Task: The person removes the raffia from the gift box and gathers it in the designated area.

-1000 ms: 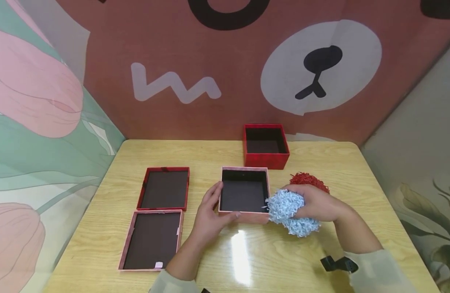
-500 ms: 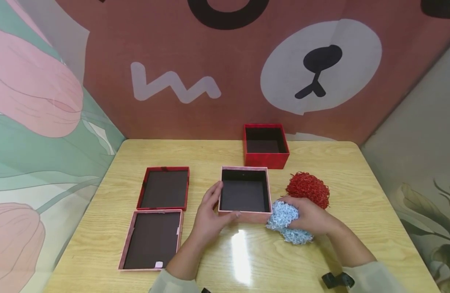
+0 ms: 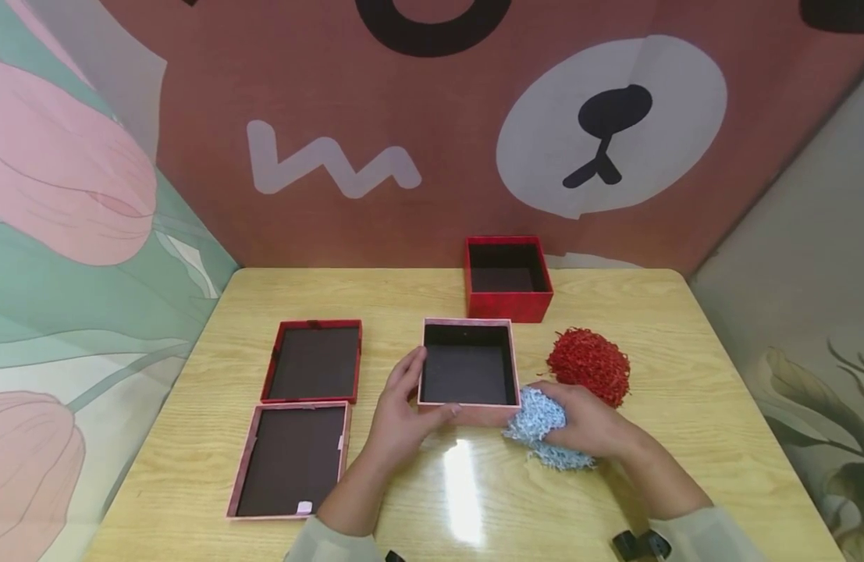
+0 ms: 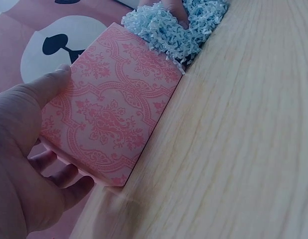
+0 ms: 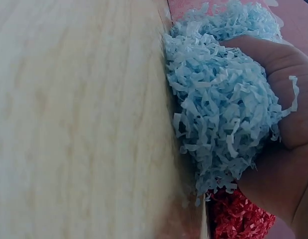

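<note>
A pink patterned box (image 3: 486, 416) with a dark inside stands on the table, its top uncovered. My left hand (image 3: 398, 425) holds its front left corner, thumb along the front wall and fingers on the left side. In the left wrist view the thumb rests at the box's top edge. My right hand (image 3: 588, 421) grips a clump of light blue shredded paper (image 3: 535, 417) low beside the box's front right corner. Part of the clump is hidden under the palm. Behind that hand lies a mound of red shredded paper (image 3: 589, 365).
A red box (image 3: 510, 306), also uncovered, stands at the table's back. On the left, a red lid (image 3: 315, 363) and a pink lid (image 3: 291, 460) lie inside up, one in front of the other. Walls border the wooden table (image 3: 396, 293) at the back and sides.
My right hand has moved from above the box's right edge down and toward me with the blue shredded paper, uncovering the red mound. The left hand stays on the pink box.
</note>
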Motion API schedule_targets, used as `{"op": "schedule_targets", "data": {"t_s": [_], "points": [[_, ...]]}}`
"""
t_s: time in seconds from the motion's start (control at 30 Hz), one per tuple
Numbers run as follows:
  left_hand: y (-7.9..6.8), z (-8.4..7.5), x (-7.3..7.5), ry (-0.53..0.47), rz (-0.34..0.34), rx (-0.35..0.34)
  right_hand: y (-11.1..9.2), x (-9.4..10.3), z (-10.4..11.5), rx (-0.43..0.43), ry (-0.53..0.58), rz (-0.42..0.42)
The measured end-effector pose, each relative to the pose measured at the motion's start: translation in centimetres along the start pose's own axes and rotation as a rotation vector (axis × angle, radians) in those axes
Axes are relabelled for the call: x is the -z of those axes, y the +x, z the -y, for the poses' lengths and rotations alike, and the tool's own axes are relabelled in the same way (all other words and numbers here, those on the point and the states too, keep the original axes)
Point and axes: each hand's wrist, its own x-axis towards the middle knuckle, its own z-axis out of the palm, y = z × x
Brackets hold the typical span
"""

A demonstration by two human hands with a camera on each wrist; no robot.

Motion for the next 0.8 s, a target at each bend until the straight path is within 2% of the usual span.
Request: {"op": "schedule_targets", "data": {"t_s": [0.23, 0.53, 0.8], "points": [[0.1, 0.0, 0.3, 0.057, 0.01, -0.017, -0.2, -0.2, 0.2, -0.002, 0.016, 0.004], [0.1, -0.2, 1.0, 0.059, 0.012, -0.003, -0.8, 0.7, 1.1, -0.051, 0.028, 0.017], [0.1, -1.2, 2.2, 0.103, 0.038, -0.015, -1.2, 1.3, 1.1, 0.01, 0.005, -0.025]]}}
